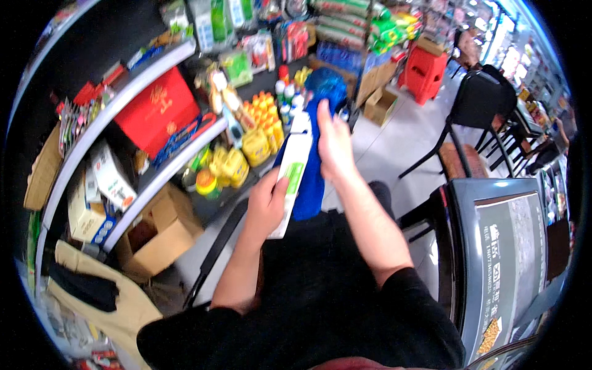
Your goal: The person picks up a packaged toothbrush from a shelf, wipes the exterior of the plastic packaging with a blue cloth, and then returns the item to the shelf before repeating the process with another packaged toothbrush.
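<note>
My left hand (267, 203) is closed around the lower part of a long, flat white package (297, 163). It has a green label and a hang hole near its top, and it tilts slightly to the right. Just behind and beside it hangs a deep blue, cloth-like item (313, 185). My right hand (335, 147) is closed at the edge of this blue item, thumb pointing up and the other fingers curled out of sight. Blur hides exactly what the blue item is.
Shelves at left hold a red box (159, 111), yellow bottles (229, 166) and hanging packets. An opened cardboard box (161, 231) sits below. At right stand a black chair (478, 102), a red plastic stool (424, 71) and a grey-topped table (505, 246).
</note>
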Demonstrator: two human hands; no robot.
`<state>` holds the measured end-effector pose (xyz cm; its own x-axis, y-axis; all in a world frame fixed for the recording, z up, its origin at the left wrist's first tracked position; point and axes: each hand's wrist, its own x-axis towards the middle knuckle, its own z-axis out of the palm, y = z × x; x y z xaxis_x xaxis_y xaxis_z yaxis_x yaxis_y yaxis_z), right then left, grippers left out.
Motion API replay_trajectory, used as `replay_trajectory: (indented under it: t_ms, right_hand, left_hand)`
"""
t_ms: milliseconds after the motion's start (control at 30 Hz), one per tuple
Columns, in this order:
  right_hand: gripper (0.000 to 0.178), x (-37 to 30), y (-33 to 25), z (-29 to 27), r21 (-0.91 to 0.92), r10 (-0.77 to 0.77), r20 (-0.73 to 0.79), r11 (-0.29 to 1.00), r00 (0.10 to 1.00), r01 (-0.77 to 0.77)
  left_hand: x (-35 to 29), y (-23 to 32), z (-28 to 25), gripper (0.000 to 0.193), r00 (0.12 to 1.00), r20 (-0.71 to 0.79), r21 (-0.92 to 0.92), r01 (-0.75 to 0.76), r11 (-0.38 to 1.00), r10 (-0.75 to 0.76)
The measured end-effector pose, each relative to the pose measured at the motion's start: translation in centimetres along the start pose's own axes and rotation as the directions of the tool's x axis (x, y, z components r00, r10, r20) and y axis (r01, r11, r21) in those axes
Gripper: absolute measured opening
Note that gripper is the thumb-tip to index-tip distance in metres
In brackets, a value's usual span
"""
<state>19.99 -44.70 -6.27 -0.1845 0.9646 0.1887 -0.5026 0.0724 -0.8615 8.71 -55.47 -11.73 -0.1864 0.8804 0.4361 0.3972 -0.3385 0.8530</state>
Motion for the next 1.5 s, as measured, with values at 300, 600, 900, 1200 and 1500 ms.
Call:
replay_trajectory:
  t_ms: [300,600,900,1200,1500]
  right_hand:
    - [0.029,-5.3,-5.1,2.3,0.12,0.035,0.198,0.991,0.979,-0.06]
    - [0.011,-2.6,-4.9,2.2,0.008,-0.104,0.052,0.995,0.993,0.104]
    - [0.029,-1.7,-2.3,1.7,-0.5,-0.403,0.4,0.656,0.823,0.565]
    - [0.028,0.6,-1.0,2.2,-0.028,-0.015,0.112,0.999,0.994,0.018]
    - [0.02,-0.9,1.4,1.8,-0.062,-0.049,0.192,0.996,0.98,0.062]
  left_hand:
    - [-2.5,4.5,-3.0,0.028,0.997,-0.012,-0.245,0.075,0.967,-0.08]
    - [-3.2,3.3,-2.7,0.023,0.998,-0.058,0.089,0.021,0.996,-0.015]
    - [-1.2,1.1,-1.7,0.025,0.996,-0.079,-0.087,-0.037,0.996,0.03]
    - [-0.9,0.0,-1.5,0.022,0.995,-0.062,0.1,-0.072,0.992,0.078]
    - [-1.0,-1.2,-1.0,0.027,0.999,-0.05,-0.118,-0.005,0.993,-0.001]
